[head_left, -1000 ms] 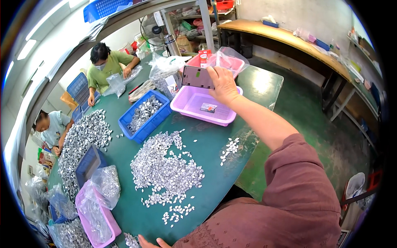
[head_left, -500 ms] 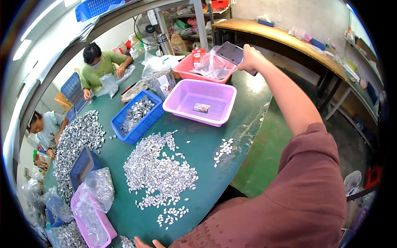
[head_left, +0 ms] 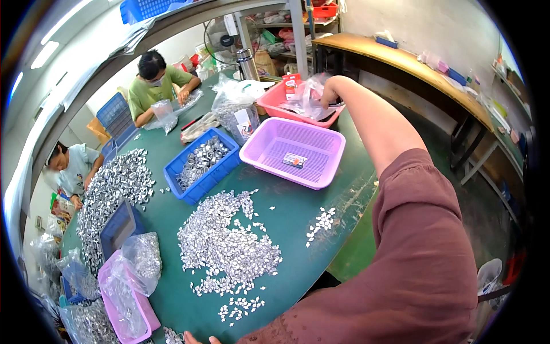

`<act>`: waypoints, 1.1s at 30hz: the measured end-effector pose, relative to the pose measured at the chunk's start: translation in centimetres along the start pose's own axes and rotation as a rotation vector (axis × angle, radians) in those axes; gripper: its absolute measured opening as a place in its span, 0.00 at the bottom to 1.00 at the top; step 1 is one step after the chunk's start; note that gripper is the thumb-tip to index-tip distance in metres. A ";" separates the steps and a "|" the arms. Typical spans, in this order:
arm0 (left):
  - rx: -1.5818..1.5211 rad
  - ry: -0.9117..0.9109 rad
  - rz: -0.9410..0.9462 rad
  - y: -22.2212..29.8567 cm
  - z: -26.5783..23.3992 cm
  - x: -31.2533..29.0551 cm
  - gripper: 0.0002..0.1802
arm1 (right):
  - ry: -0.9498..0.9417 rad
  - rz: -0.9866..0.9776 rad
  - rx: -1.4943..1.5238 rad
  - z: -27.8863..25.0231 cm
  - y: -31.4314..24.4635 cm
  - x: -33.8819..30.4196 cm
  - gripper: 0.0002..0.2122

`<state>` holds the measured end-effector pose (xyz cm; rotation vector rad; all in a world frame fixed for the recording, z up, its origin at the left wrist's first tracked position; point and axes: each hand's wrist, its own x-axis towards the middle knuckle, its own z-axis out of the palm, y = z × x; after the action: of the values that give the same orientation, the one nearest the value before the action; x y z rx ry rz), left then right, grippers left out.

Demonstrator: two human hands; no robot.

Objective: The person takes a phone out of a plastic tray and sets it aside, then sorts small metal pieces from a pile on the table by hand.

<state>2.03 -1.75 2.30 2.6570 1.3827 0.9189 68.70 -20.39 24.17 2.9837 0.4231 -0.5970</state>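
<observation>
At the far right of the table, my right hand point(head_left: 330, 93) is bent down over the salmon-pink basket point(head_left: 274, 109). Its fingers are closed on a dark phone point(head_left: 337, 105), seen nearly edge-on and partly hidden, beside a clear plastic bag point(head_left: 309, 96). Only the fingertips of my left hand point(head_left: 197, 338) show at the lower edge; they are spread on the table near a few small silvery pieces point(head_left: 172, 336). A large spread of small silvery-white pieces point(head_left: 229, 246) lies on the green table, with a smaller cluster point(head_left: 321, 225) to its right.
A purple basket point(head_left: 292, 130) holds a small printed card point(head_left: 294, 160). Left of it stands a blue bin point(head_left: 197, 193) of metal parts. More metal parts point(head_left: 114, 189) are heaped further left, near a pink basket point(head_left: 148, 312) with bags. Two people work across the table.
My right hand has lowered the phone from above the table into the salmon-pink basket. The view has shifted slightly; my left hand stays at the lower edge.
</observation>
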 end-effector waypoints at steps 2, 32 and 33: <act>0.039 -0.004 0.025 -1.4 0.8 1.0 0.35 | -0.027 -0.033 -0.039 -1.0 -3.5 1.4 0.33; 0.057 -0.180 0.020 -0.3 0.4 1.7 0.36 | 0.339 -0.268 0.323 7.3 -2.0 11.3 0.27; 0.066 -0.167 0.032 0.4 -0.3 1.1 0.36 | 0.345 -0.270 0.342 7.4 -0.3 10.7 0.27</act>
<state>2.67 -1.27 3.20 2.7380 1.3601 0.6467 75.40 -18.30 13.22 3.3971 0.8366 -0.1752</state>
